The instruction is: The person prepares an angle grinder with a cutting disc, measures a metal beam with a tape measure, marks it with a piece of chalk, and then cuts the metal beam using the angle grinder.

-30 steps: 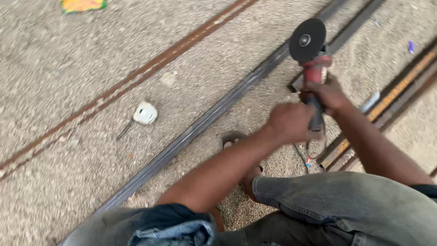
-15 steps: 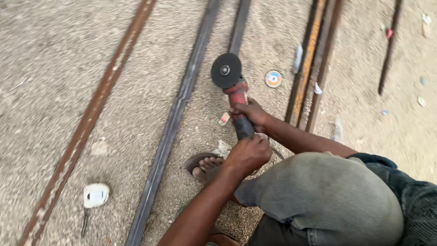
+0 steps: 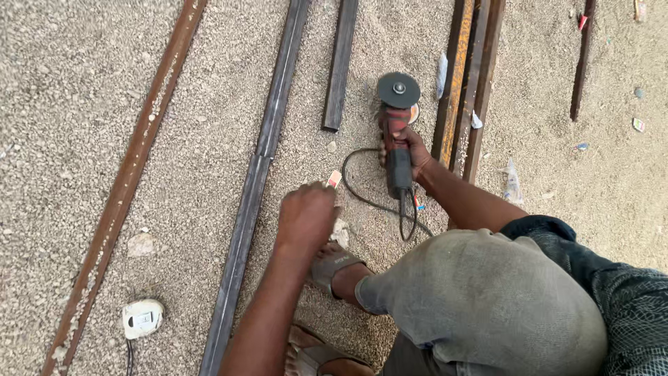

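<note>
With the right hand (image 3: 410,150) gripping the grinder (image 3: 396,139) on the gravel between short bar (image 3: 339,66) and rusty bars (image 3: 467,83), and the left hand (image 3: 306,216) loosely curled, empty, add it before cutting.

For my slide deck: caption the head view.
Right hand grips red-and-black angle grinder on gravel beside rusty steel bars.

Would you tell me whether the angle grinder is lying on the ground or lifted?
Cannot tell: the right hand grips the angle grinder low over the gravel.
</note>
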